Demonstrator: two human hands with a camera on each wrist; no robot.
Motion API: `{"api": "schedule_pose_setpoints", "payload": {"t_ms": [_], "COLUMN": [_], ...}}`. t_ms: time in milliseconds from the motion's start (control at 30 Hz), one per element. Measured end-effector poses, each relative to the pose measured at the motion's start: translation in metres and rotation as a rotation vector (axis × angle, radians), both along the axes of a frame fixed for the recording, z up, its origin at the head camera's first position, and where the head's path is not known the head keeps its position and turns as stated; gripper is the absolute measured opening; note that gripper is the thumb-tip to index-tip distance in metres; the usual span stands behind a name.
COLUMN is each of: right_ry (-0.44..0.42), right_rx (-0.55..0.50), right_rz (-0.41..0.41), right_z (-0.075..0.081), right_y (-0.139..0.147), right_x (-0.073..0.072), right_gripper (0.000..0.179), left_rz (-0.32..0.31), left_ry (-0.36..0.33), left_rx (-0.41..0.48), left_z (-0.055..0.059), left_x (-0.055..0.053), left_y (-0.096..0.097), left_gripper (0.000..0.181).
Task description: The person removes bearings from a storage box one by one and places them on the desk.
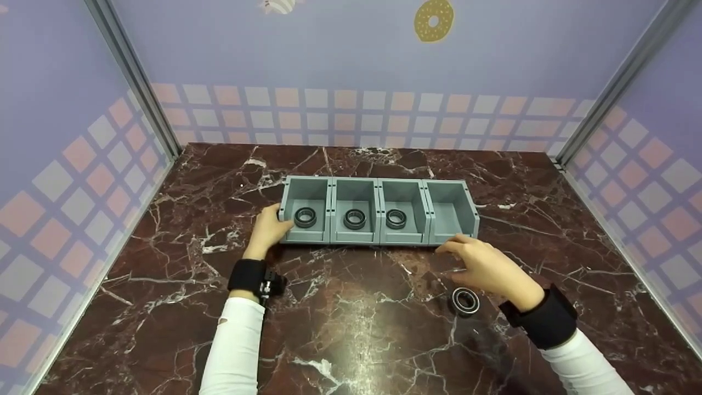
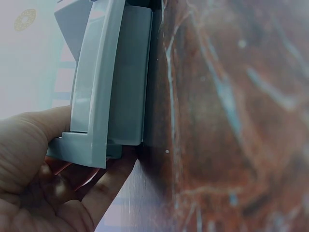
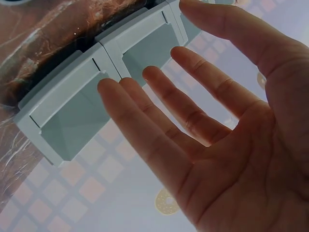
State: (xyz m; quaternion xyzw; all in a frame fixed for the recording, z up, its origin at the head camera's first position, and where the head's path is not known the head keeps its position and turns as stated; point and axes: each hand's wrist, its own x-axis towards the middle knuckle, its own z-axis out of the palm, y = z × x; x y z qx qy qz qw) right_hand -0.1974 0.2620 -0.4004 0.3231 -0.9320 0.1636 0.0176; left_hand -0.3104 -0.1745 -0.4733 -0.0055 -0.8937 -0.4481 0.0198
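Observation:
A row of joined grey-blue storage bins lies on the marbled table. My left hand grips its left end, thumb over the side wall and fingers around the outside; the left wrist view shows them at the bin's corner. Ball bearings lie in the three left bins: one in the leftmost, one beside it, one in the third. The rightmost bin holds no bearing. My right hand, fingers loosely extended and holding nothing, hovers by that bin's front edge. Another bearing lies on the table just below it.
The dark red marbled table runs back to a lilac wall with a printed tile pattern. Side panels with metal corner posts enclose it left and right.

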Motion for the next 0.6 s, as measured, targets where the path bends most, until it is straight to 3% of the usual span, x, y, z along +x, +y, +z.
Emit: {"api": "schedule_pose_setpoints", "payload": {"t_ms": [267,600], "right_ry": [0.020,0.008], "right_rx": [-0.006,-0.032], "right_rz": [-0.001,-0.002], "right_z": [0.006,0.012], "right_y": [-0.006,-0.015], "right_x": [-0.008,-0.023], "right_gripper": [0.046,0.048], "left_rz": [-0.001,-0.010], "left_ry": [-0.012,-0.007], "left_rx": [0.003,0.012], "left_z": [0.001,0.002], "left_x": [0.000,0.002], "left_y": [0.000,0.000], "left_gripper": [0.059,0.050]}}
